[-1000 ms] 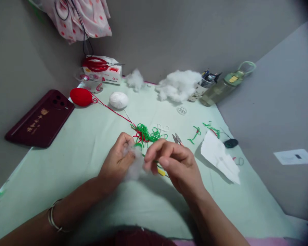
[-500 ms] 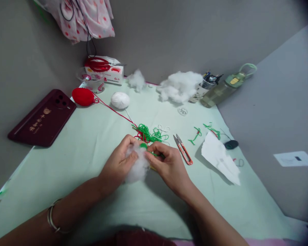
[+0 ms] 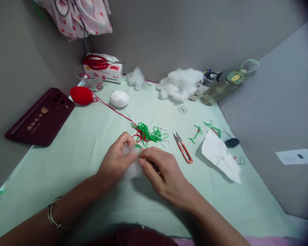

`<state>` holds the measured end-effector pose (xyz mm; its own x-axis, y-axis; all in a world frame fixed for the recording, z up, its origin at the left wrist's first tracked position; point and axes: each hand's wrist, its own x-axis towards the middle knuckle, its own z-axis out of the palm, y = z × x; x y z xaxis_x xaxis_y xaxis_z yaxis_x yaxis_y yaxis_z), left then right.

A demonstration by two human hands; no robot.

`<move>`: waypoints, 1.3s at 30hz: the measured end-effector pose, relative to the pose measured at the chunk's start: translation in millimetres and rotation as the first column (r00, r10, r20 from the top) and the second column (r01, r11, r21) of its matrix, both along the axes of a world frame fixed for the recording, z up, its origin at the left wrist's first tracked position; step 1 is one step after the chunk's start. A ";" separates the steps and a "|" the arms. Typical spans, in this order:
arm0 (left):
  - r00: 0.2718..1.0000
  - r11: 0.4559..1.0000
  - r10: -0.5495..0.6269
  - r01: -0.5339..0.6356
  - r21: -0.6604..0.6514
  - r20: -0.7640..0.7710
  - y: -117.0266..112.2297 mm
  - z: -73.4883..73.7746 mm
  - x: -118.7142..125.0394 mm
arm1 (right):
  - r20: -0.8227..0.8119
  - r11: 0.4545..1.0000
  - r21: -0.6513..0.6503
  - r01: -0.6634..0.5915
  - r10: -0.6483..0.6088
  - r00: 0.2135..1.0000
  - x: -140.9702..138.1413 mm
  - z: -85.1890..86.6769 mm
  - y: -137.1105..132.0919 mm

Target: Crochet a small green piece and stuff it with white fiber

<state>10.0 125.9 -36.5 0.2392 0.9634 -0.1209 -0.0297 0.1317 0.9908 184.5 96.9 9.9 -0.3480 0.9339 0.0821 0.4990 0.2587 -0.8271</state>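
Observation:
My left hand is closed around a wad of white stuffing and a small green yarn piece, which shows at its fingertips. Thumb and fingers of my right hand pinch together right beside that green piece; what lies between them is hidden. Just beyond both hands is a tangle of green yarn with red yarn and white strands in it. To the right of my right hand lie thread snips with orange handles, their blades apart.
A red yarn ball and a white yarn ball sit at the back left, near a phone. More stuffing, a pen cup and a leaning bottle stand behind. Crumpled paper lies right.
My right hand has moved left, closer to my left hand, and its fingers now cover more of the stuffing. The green piece has shifted slightly left and shows less.

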 end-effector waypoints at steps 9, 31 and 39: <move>1.000 0.999 -0.023 0.023 0.034 -0.019 -7.6 9.3 3.6 | -0.257 0.939 -0.287 0.190 -0.267 0.929 -3.1 -13.6 9.4; 0.993 0.990 -0.113 0.111 -0.082 -0.024 3.5 7.5 -3.5 | 0.107 0.978 0.182 0.099 -0.120 0.987 -0.5 -17.5 4.3; 0.985 0.984 -0.153 0.159 -0.078 0.080 -0.6 15.7 -4.2 | -0.111 0.960 -0.097 0.263 -0.273 0.955 6.8 -16.2 9.9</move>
